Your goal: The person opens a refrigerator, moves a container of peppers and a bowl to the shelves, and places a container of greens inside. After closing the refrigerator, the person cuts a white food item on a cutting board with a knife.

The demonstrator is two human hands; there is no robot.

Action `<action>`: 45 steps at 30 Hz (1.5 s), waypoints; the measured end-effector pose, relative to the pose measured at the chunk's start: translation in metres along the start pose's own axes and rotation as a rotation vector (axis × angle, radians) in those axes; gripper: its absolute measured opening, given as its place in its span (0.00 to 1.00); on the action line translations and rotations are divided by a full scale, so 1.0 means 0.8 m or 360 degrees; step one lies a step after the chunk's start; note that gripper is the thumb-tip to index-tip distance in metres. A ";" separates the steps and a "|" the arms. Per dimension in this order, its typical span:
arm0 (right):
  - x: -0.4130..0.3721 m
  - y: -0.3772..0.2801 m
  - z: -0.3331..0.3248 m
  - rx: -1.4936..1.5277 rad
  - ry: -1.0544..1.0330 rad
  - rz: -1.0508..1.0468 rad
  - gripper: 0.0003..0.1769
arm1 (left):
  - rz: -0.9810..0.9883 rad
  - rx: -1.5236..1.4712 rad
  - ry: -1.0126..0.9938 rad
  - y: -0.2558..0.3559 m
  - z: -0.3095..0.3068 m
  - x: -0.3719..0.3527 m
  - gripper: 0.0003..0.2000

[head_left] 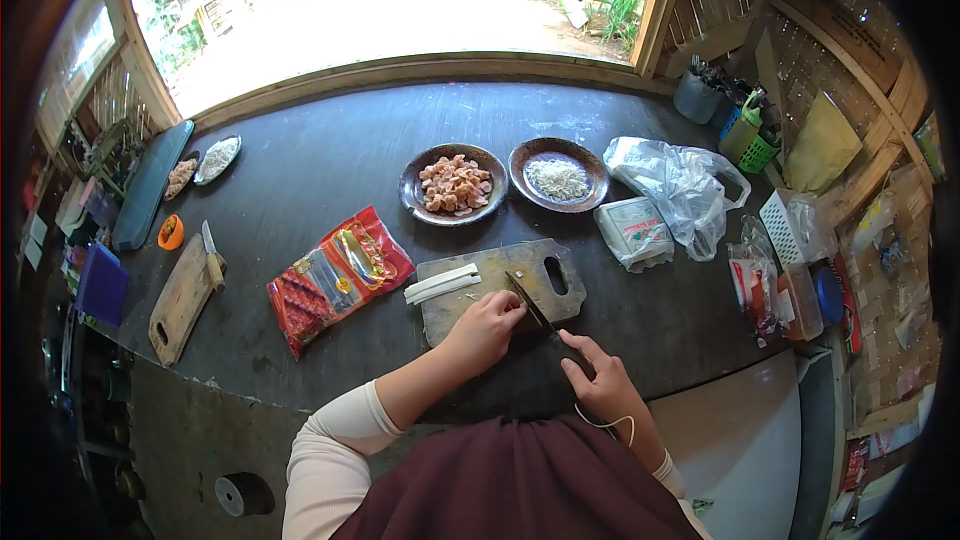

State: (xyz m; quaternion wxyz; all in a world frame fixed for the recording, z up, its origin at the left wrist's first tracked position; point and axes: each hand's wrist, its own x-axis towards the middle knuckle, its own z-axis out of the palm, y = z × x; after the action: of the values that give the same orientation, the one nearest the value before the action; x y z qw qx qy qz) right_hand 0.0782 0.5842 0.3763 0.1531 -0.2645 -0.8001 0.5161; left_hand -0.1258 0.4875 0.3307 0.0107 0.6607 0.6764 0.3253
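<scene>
My right hand is closed round the handle of a dark-bladed knife, whose blade points up and left over the cutting board. Close to the blade, my left hand rests on the board with its fingers bent together; whatever they hold is too small to make out. Pale white strips lie at the board's left edge. Above the board are a plate of pinkish-brown chopped pieces and a plate of white shreds. A red packet lies to the left.
Plastic bags and a wrapped packet sit right of the plates. At the left are a wooden board with a knife, an orange cup and two small dishes. Baskets and containers line the right edge.
</scene>
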 end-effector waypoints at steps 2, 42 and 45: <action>-0.001 -0.008 0.000 -0.0105 0.0004 -0.0012 0.22 | -0.0008 0.0001 -0.0009 -0.001 0.001 0.000 0.16; -0.021 0.011 -0.009 -0.0139 0.0114 -0.0059 0.21 | -0.0035 0.0017 -0.0089 -0.001 0.000 -0.003 0.21; -0.020 0.014 -0.006 -0.0158 0.0075 -0.0074 0.21 | -0.0034 0.0006 -0.0078 -0.002 0.000 -0.002 0.20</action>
State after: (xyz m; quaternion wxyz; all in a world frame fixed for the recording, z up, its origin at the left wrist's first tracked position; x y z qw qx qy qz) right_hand 0.0971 0.5825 0.3684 0.1705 -0.2653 -0.8268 0.4658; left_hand -0.1267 0.4860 0.3290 0.0297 0.6611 0.6837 0.3077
